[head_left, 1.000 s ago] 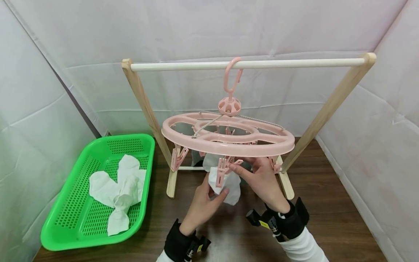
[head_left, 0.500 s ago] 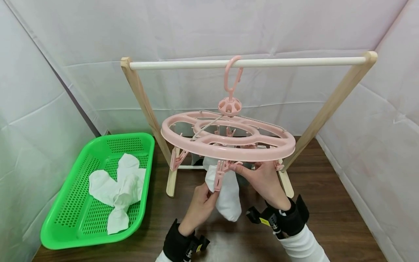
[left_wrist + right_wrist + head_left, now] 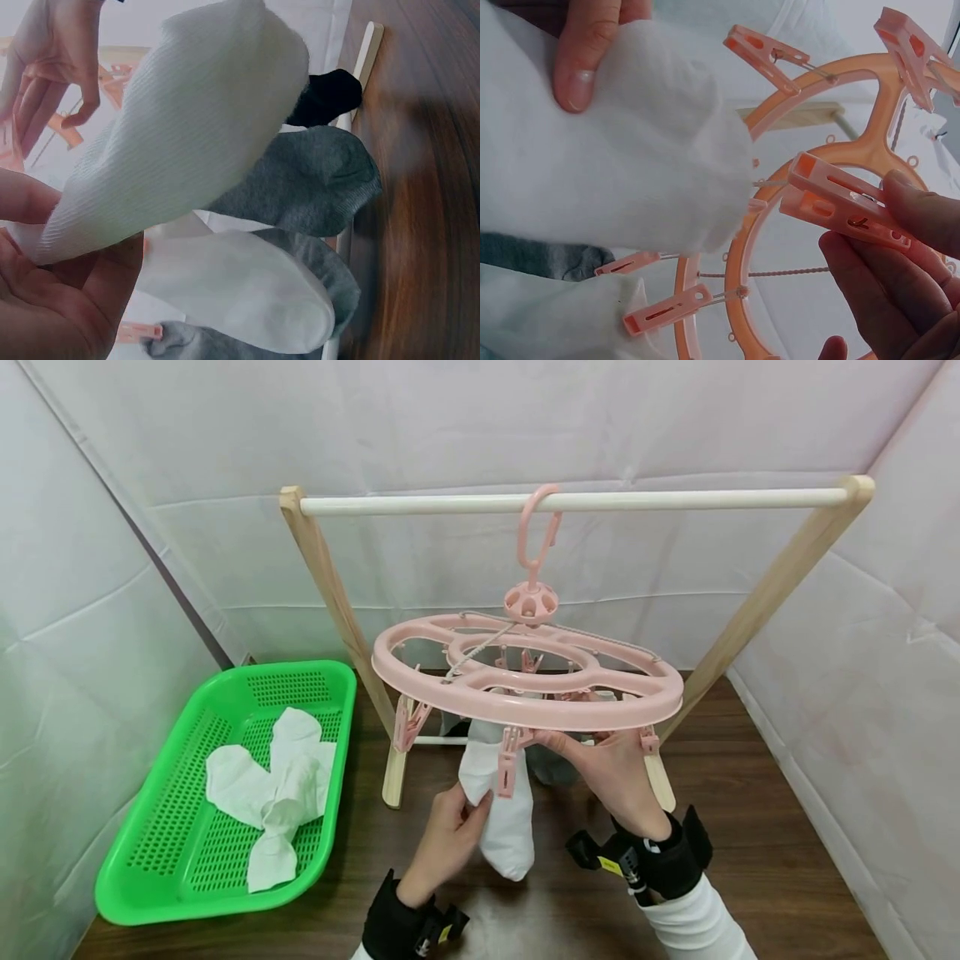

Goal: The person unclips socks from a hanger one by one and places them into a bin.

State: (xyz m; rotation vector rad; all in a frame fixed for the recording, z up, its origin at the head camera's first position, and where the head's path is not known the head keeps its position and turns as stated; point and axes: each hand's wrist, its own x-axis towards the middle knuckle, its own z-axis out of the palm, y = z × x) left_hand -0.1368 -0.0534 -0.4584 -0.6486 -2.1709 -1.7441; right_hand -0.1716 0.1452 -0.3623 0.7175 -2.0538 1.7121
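White fabric walls (image 3: 225,443) are enclosing a dark wood-grain counter (image 3: 757,877), where a rack with wooden legs and a white rod (image 3: 712,500) is standing. From that rod a round pink clip hanger (image 3: 525,714) is dangling by its hook. On my remote feed, the left hand (image 3: 442,839) is pinching a white sock (image 3: 195,120) below the hanger's near edge, thumb and fingers closing on it. The right hand (image 3: 618,772) is gripping a pink clothespin (image 3: 844,201) between thumb and fingertips, just beside the sock's edge; I am not managing to tell whether they are touching. Behind, another white sock (image 3: 240,292) and grey socks (image 3: 319,180) are hanging. To the left, a green plastic basket (image 3: 142,860) is holding more white socks (image 3: 277,802). A yellow label (image 3: 610,866) is showing on the right wrist camera, its print too small for reading.
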